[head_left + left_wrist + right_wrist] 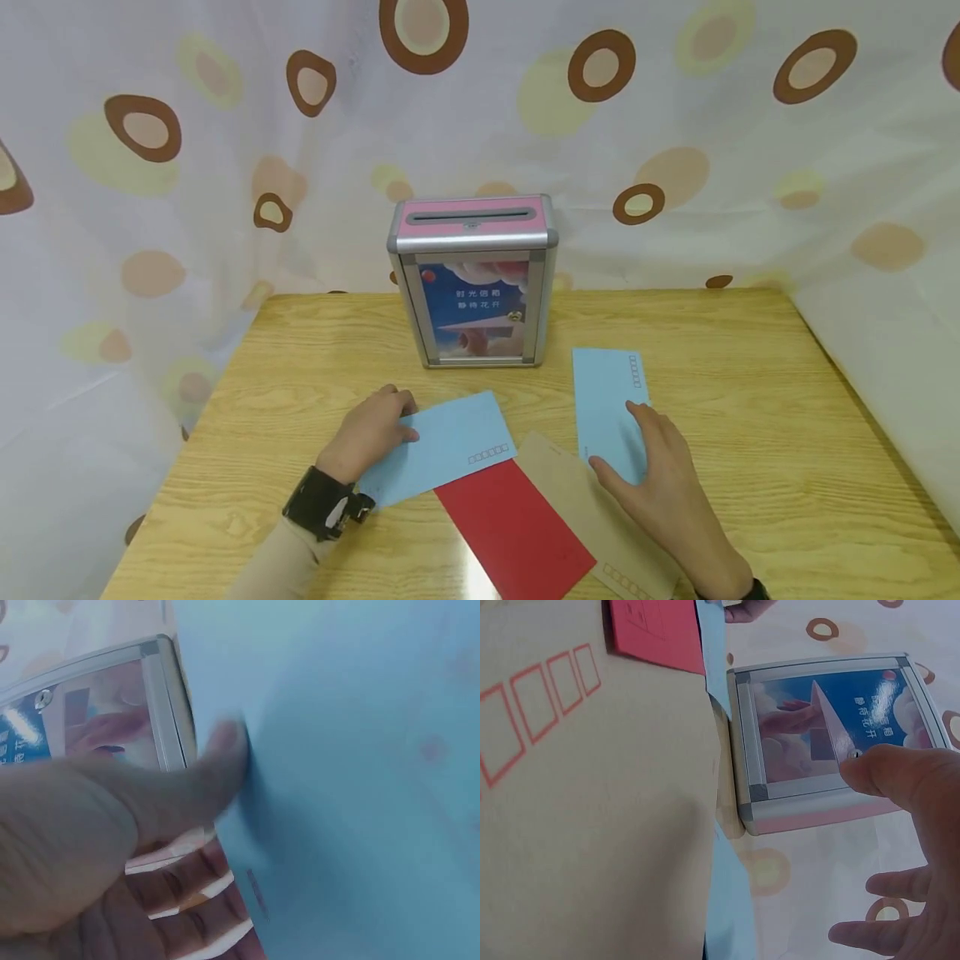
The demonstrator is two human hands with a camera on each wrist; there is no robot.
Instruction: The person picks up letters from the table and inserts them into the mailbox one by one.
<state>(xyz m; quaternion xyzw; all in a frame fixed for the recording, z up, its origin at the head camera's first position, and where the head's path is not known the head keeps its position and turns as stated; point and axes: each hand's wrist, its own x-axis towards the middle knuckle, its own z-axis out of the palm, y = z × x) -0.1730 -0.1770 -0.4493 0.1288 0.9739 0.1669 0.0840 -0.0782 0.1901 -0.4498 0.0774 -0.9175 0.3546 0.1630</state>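
My left hand (pixel 372 434) pinches the left end of a light blue envelope (pixel 459 435). In the left wrist view its thumb lies over the blue paper, and the other fingers reach behind the edge. My right hand (pixel 666 479), thumb and fingers spread apart, hovers over the right side of a second blue envelope (pixel 602 387) and the brown kraft envelope (pixel 573 483). Nothing shows between its fingers in the right wrist view. A red envelope (pixel 517 533) overlaps the brown one, and the left blue envelope covers the red one's far end.
Behind the envelopes stands a pink and silver mailbox (pixel 480 304) with a slot on top and a small lock on its picture front. It stands on the wooden table (pixel 697 342). A dotted white curtain (pixel 480 125) hangs behind and along the sides.
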